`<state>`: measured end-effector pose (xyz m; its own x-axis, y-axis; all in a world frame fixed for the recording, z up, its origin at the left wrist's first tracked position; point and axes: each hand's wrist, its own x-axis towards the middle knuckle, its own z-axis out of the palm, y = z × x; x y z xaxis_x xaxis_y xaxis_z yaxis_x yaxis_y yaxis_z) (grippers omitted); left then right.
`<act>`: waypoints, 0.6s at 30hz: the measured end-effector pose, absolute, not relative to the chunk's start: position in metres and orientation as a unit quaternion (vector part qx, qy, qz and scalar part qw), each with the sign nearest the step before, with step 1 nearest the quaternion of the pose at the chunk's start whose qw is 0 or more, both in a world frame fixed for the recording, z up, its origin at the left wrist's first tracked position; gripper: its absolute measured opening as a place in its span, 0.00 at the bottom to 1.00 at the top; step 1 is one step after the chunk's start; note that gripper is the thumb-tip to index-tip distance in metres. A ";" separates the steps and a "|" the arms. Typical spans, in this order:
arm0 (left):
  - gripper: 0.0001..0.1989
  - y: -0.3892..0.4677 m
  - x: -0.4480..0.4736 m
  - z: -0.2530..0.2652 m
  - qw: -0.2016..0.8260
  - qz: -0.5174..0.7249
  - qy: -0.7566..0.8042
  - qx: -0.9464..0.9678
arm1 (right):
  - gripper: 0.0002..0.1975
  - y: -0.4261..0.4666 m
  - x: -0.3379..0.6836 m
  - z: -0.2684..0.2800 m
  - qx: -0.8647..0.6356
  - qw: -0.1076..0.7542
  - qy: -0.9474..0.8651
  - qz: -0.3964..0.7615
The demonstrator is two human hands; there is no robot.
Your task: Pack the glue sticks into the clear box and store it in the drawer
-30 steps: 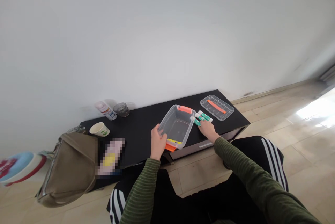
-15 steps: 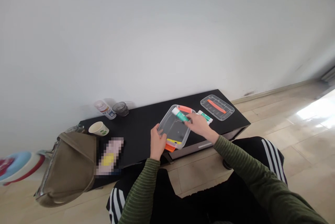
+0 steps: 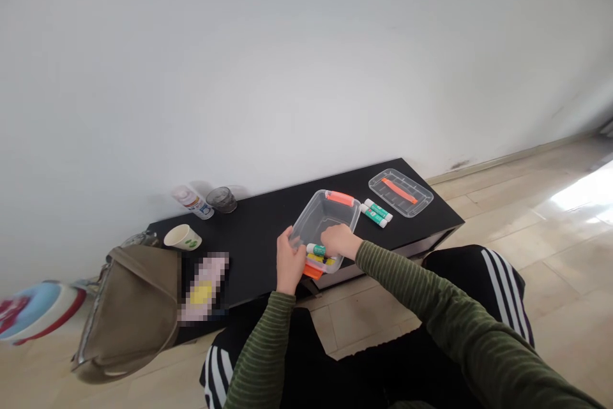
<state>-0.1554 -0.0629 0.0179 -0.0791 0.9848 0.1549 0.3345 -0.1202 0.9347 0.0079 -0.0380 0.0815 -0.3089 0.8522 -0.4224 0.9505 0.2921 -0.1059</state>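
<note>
My left hand [image 3: 290, 260] grips the near left side of a clear plastic box [image 3: 306, 214] with orange latches. Inside the box, my right hand [image 3: 339, 241] is closed on a green and white glue stick [image 3: 316, 249], down near the front wall. A yellow item [image 3: 327, 261] lies under the glue stick, partly hidden. Two more green and white glue sticks [image 3: 377, 213] rest side by side on the black table, just right of the box. Farther right lies the clear lid [image 3: 421, 201] with its orange handle.
On the left of the black table [image 3: 258, 230] stand a paper cup [image 3: 182, 238], a dark glass [image 3: 221, 200] and a white spray can [image 3: 192, 202]. A brown bag [image 3: 136, 307] sits at the left end, near a blurred pink and yellow item [image 3: 205, 288].
My right hand has lowered the glue stick from above the box to inside it, toward the front wall. The two glue sticks on the table now show fully. My left hand keeps its grip.
</note>
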 end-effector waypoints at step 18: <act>0.30 -0.061 -0.152 0.025 0.367 0.466 0.575 0.563 | 0.14 -0.061 0.081 0.045 0.607 -0.460 0.648 -0.012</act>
<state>-0.1523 -0.0611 0.0253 -0.0954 0.9901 0.1034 0.3045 -0.0699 0.9500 0.0812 -0.0611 0.0445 0.1603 0.7985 0.5803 0.7756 0.2618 -0.5744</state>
